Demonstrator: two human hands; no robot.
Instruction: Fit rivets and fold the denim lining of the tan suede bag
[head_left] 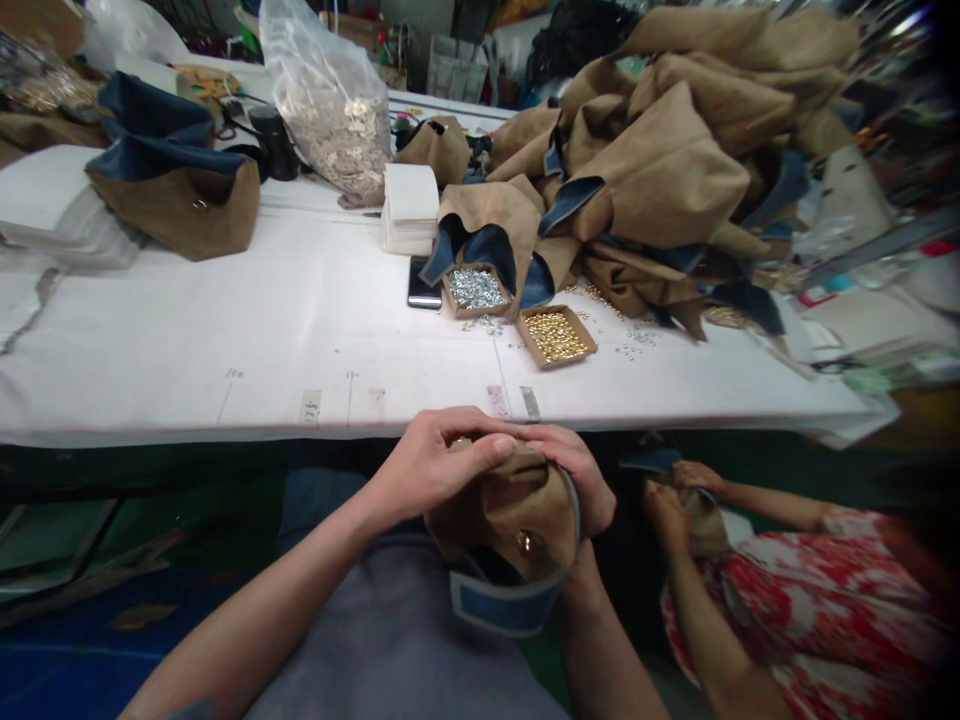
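Note:
Between my hands, just off the table's front edge, is a tan fabric bag (536, 500) with a blue lining and a small metal fitting on its side. My left hand (442, 460) is closed over its far-left part, thumb lying across the cloth. On the far-right side my right hand (577, 470) wraps round the bag, its fingers partly hidden by the cloth. A blue flap with a grey border (510, 605) hangs toward my body. Beyond the edge, a cardboard tray of gold-coloured studs (555, 335) and a tray of silver-coloured pieces (476, 288) stand on the table.
Many tan bags (660, 170) are heaped at the back right. A finished-looking bag (180, 200) sits at the left by white stacked sheets (52, 200). Behind stands a clear plastic sack of metal parts (330, 110). A phone (424, 283) lies mid-table. A co-worker's hands (679, 500) hold cloth at right.

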